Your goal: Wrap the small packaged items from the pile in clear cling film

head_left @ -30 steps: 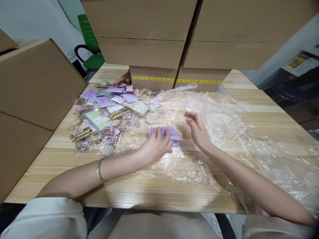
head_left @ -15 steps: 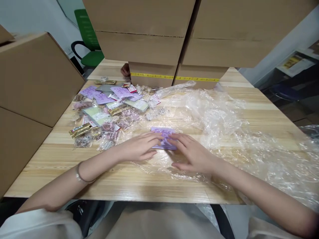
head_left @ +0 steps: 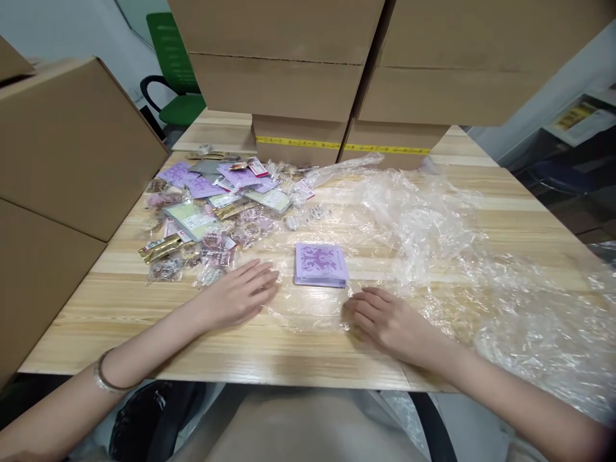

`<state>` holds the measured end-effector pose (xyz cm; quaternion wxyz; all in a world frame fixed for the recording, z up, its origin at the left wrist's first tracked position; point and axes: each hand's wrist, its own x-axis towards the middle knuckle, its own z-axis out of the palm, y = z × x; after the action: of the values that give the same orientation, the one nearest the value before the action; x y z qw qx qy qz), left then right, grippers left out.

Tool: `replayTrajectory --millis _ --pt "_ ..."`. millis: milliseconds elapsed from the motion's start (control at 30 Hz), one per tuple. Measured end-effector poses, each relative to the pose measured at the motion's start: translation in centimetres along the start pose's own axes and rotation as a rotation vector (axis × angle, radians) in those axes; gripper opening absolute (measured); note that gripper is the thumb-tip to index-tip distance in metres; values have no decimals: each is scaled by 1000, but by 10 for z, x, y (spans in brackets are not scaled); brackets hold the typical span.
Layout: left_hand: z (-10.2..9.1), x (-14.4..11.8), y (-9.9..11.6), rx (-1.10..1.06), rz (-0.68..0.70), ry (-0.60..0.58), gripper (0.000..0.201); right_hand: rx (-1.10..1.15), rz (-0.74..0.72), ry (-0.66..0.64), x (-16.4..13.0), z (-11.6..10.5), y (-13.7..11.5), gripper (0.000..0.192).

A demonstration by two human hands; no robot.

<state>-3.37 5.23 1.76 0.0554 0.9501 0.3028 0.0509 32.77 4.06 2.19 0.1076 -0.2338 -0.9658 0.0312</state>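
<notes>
A purple square packet [head_left: 321, 263] with a darker printed pattern lies on a thin sheet of clear plastic film [head_left: 308, 311]. It looks like a small stack, its front edge slightly parted. My left hand [head_left: 243, 292] rests palm down to the left of the packet, fingers stretched out at the film's edge and holding nothing visible. To the packet's lower right is my right hand [head_left: 387, 321], apart from it, with loosely bent fingers on the film. The right thumb is hidden under the palm.
A pile of small packaged items [head_left: 216, 212] covers the table's left rear. Crumpled clear plastic [head_left: 423, 212] spreads across the right side. Large cardboard boxes [head_left: 289, 83] stand at the back, and another box [head_left: 72, 147] is at left. A green chair [head_left: 176, 70] stands behind.
Both hands have come off the purple packet and moved apart, left hand to the left, right hand down and right. The packet lies uncovered. A hand beside the back boxes is gone from view.
</notes>
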Motion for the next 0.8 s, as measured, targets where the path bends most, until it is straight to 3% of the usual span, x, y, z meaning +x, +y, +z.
replayTrajectory --millis 100,233,333,400,500,567,733,800 --pt "-8 10 4 -149 34 136 28 114 122 44 9 -2 14 21" --pt "-21 25 4 -523 -231 213 21 393 409 113 26 2 41 17" --pt "-20 37 0 -704 -410 217 21 507 436 78 41 9 58 49" --pt "-14 43 -3 -748 -492 249 27 533 386 30 49 13 65 57" --pt "-4 48 -6 -630 -646 324 40 552 351 -7 57 17 76 39" --pt "0 48 -8 -460 -736 295 42 542 413 -22 61 18 84 33" --pt "2 50 -10 -63 -825 -43 30 538 526 -104 63 17 103 26" --pt "0 49 -8 16 -833 -95 27 566 526 -125 61 15 108 26"
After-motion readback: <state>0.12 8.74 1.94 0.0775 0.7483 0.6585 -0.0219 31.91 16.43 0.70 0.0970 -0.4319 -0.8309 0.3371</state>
